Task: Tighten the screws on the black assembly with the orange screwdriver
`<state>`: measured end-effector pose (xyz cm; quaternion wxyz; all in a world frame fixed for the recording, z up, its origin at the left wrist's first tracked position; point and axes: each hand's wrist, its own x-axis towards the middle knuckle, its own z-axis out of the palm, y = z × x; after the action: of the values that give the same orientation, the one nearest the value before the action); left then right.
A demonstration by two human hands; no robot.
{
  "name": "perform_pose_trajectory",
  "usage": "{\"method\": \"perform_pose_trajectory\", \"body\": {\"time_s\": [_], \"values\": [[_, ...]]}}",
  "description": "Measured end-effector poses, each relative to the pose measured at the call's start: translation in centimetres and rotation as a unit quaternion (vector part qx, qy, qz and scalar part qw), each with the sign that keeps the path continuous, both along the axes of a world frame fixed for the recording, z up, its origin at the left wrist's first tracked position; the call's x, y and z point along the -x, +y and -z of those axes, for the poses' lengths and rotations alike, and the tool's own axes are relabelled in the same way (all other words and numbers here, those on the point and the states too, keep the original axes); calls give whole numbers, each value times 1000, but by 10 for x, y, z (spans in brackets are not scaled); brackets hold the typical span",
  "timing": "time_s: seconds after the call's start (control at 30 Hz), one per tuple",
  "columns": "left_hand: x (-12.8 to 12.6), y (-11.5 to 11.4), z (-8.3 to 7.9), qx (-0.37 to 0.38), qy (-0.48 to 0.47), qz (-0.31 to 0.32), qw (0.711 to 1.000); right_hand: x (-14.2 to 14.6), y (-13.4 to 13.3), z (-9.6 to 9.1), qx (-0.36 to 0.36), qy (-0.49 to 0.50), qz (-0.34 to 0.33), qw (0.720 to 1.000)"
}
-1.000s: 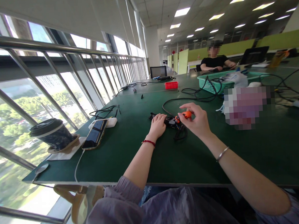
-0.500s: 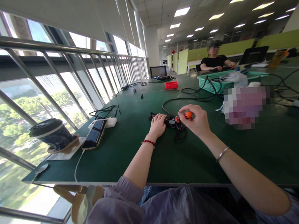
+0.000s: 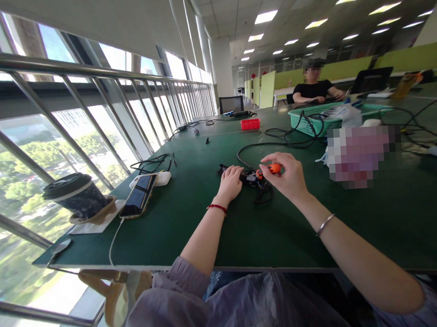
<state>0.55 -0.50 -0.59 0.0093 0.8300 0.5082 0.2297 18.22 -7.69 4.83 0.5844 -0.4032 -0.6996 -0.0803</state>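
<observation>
My left hand lies curled over a small black device on the green table, pressing it down. My right hand pinches a small orange tool between thumb and fingers, its tip against the black device. A tangle of black cable runs from the device toward the far side of the table.
A phone on a white charger and a dark cup sit at the left by the window railing. A red box, a teal basket and loose cables lie farther back. Another person sits at the far table.
My right hand has closed a little round the orange tool and dipped slightly toward the device. My left hand has stayed put.
</observation>
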Motion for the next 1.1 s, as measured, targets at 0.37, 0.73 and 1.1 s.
{"method": "perform_pose_trajectory", "body": {"time_s": [0.37,0.73,1.1], "values": [[0,0,0,-1,1,-2,1000,0,0,1,-9,0,-8,1000],[0,-1,0,-4,2,1,1000,0,0,1,-19,4,-24,1000],[-1,-1,-1,1,1,0,1000,0,1,1,-32,11,-26,999]]}}
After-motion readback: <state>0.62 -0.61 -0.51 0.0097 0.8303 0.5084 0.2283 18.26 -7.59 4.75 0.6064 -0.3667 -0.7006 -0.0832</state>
